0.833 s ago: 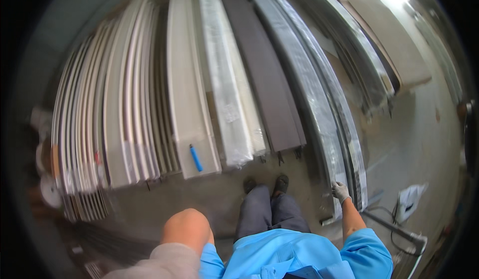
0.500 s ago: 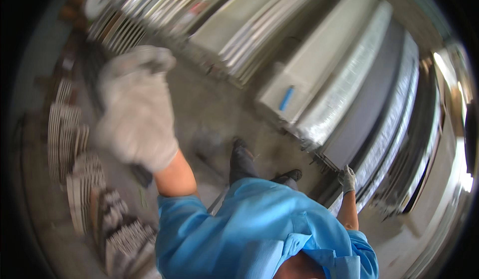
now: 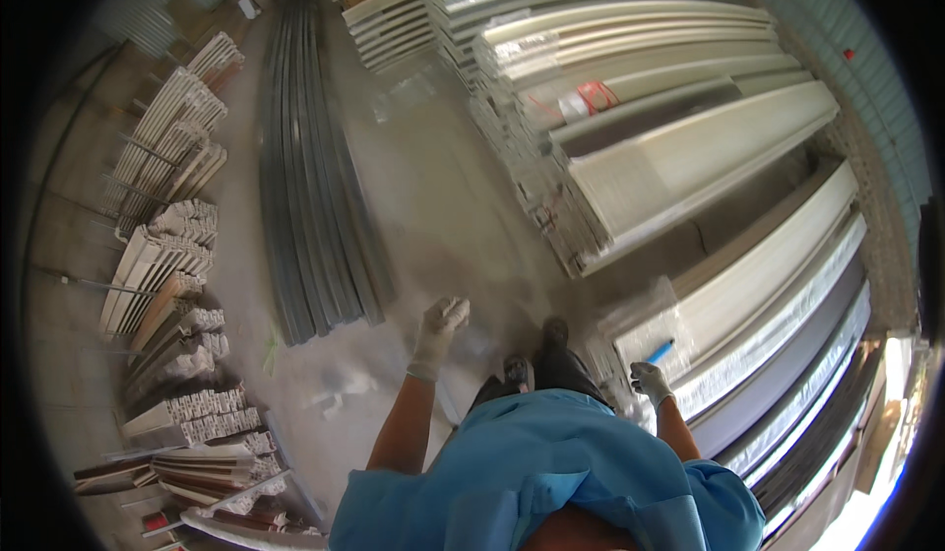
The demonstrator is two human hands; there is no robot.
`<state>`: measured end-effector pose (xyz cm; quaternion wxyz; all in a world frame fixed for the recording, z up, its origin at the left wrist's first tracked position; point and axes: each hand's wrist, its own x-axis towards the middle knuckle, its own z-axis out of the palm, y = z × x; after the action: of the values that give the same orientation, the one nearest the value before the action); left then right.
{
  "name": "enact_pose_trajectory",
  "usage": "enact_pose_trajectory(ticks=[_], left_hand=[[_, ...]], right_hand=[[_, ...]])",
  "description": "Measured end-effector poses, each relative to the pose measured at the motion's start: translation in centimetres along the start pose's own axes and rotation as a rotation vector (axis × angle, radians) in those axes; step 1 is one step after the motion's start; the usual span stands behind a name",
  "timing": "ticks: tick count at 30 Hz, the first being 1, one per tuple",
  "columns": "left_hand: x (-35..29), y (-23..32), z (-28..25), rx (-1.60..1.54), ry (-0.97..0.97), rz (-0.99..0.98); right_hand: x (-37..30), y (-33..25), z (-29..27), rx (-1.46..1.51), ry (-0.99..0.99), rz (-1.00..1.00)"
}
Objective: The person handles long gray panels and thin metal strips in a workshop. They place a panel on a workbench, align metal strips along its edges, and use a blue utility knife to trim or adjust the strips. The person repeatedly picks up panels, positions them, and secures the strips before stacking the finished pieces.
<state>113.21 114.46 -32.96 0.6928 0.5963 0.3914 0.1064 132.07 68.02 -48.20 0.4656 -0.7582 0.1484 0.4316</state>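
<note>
My left hand (image 3: 435,336), in a pale work glove, hangs over the concrete floor with its fingers curled into a loose fist. Nothing shows in it. Ahead of it lies a bundle of long dark grey profiles (image 3: 307,177) on the floor. My right hand (image 3: 650,382), gloved too, is beside the near end of the right-hand stacks, fingers curled in and nothing visible between them. Just beyond it, a slim blue stick-shaped tool (image 3: 661,350) rests on a plastic-wrapped pale stack (image 3: 724,320). Whether the hand touches the stack I cannot tell.
Racks of pale and brown profiles (image 3: 167,246) line the left side, with metal bars sticking out. Long stacked panels (image 3: 709,162) fill the right side. A scrap of clear film (image 3: 404,93) lies on the floor farther ahead. My feet (image 3: 536,354) stand between the stacks.
My view has swung left, bringing the dark grey bundle into full sight. My left hand has dropped from a raised, blurred position near the camera. My right hand is now near the blue tool.
</note>
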Motion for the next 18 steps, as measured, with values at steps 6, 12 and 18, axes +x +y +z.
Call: enact_pose_trajectory(ticks=[6, 12, 18], left_hand=[[10.2, -5.5, -4.2, 0.188, 0.065, 0.283], [10.1, -14.1, -11.0, 0.102, 0.237, -0.396], [7.5, -16.5, -11.1, -0.305, 0.449, -0.736]], right_hand=[[7.6, -20.4, 3.4, -0.417, -0.215, -0.370], [11.1, -40.2, 11.1, -0.753, -0.154, -0.679], [14.3, -53.1, 21.9, -0.669, -0.230, -0.806]])
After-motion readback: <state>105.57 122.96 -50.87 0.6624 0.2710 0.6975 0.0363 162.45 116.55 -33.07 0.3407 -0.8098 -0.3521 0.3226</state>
